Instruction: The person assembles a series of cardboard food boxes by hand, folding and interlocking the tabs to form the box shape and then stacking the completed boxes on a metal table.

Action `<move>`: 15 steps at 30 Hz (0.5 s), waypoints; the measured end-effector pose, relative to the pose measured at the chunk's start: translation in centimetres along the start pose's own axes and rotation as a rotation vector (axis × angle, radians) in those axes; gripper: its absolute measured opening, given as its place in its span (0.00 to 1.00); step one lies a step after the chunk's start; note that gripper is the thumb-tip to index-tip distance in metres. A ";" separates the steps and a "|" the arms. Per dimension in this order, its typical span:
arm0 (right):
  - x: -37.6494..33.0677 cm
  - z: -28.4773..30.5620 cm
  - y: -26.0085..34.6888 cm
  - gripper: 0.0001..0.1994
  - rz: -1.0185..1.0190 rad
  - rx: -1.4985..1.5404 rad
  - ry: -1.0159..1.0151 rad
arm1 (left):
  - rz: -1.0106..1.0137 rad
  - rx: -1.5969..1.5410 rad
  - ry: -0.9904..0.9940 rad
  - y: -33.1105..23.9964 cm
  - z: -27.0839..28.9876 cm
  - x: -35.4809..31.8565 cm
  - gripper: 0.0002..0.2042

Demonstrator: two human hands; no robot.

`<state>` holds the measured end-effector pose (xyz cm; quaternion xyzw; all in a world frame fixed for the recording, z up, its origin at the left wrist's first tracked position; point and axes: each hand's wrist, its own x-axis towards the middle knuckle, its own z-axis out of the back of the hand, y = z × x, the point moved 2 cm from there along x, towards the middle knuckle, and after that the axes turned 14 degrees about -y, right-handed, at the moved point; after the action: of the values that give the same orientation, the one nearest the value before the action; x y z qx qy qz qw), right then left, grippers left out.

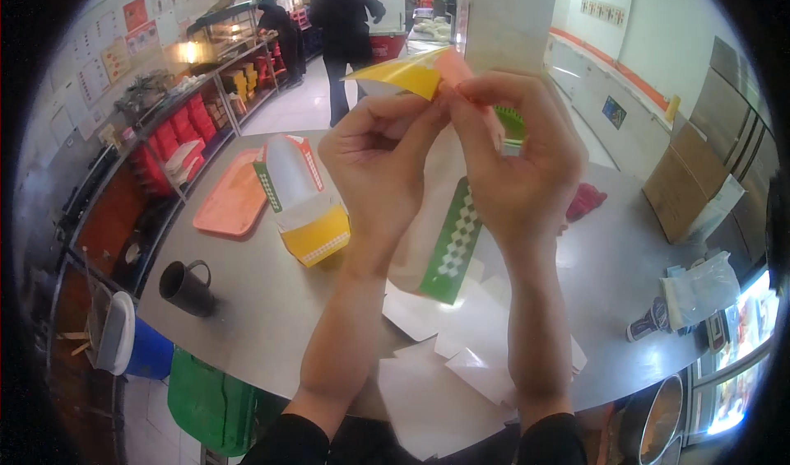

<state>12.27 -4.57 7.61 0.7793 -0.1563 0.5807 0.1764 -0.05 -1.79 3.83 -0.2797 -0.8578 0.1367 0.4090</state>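
Both my hands are raised over the metal table, fingers pinched on a paperboard carton (pixel 453 247) with yellow, pink and green panels. My left hand (pixel 383 148) grips it at the base of a pointed yellow flap. Thumb and fingers of my right hand (pixel 527 148) press together on the pink edge right beside it. A green panel with a white checker pattern hangs down between my forearms. My hands hide part of the carton. Left of them, folded cartons (pixel 315 234) in yellow, green and red lie nested together. Below my wrists, flat white carton blanks (pixel 440 399) overlap at the near edge.
An orange tray (pixel 230 197) and a dark mug (pixel 188 288) occupy the table's left side. To the right are a crumpled dark-pink item (pixel 586 202), a plastic bag (pixel 702 292) and a cardboard box (pixel 687 177). A green bin (pixel 212 403) stands below. Two people are farther back.
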 end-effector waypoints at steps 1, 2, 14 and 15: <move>0.1 0.0 -0.2 0.06 -0.024 -0.022 0.011 | 0.028 -0.081 -0.018 0.1 -0.1 -0.1 0.08; 0.1 0.0 -0.4 0.06 -0.048 -0.043 0.023 | 0.073 -0.161 -0.013 0.5 0.0 0.0 0.08; 1.5 1.6 0.8 0.06 -0.043 -0.098 0.192 | 0.024 -0.251 0.171 0.4 1.4 1.5 0.10; 1.5 1.8 0.8 0.06 -0.073 -0.129 0.191 | 0.027 -0.231 0.174 0.3 1.3 1.3 0.10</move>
<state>13.84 -6.18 8.71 0.7127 -0.1471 0.6342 0.2612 -1.62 -0.79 3.75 -0.3473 -0.8253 0.0177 0.4449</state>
